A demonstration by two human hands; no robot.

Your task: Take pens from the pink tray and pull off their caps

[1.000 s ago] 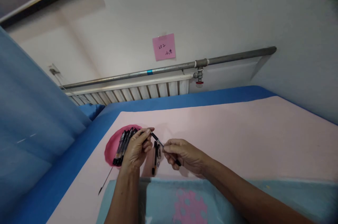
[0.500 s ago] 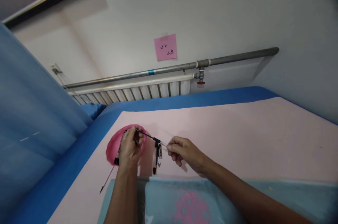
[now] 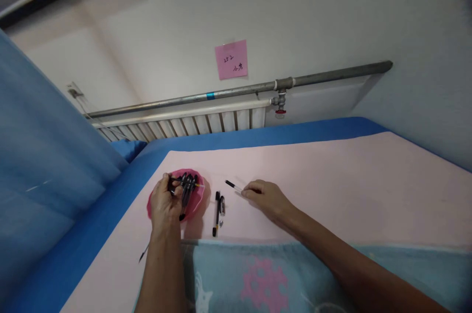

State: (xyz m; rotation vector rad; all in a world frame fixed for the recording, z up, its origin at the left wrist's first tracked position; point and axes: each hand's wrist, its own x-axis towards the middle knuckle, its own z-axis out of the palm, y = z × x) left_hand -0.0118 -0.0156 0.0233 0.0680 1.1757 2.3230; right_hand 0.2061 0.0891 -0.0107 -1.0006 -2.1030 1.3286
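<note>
My left hand (image 3: 162,202) is closed over a pink dish (image 3: 197,201) that holds several black pens (image 3: 188,189); it grips a thin pen refill that pokes out to the right across the pens. My right hand (image 3: 266,198) rests on the pink sheet (image 3: 332,190) with its fingers pinched on a clear pen barrel (image 3: 234,186) with a black end. Between the hands lie a black pen (image 3: 216,212) and a small pen cap (image 3: 221,204).
A thin dark refill (image 3: 143,254) lies at the sheet's left edge. A light blue towel with pink pattern (image 3: 265,278) covers the near side. Blue cloth (image 3: 92,214) borders the sheet. A radiator (image 3: 184,126), pipe and pink note (image 3: 230,59) are on the wall behind.
The refill has been pulled out of the barrel. My left hand carried the refill left to the pink dish; my right hand lowered the barrel onto the sheet.
</note>
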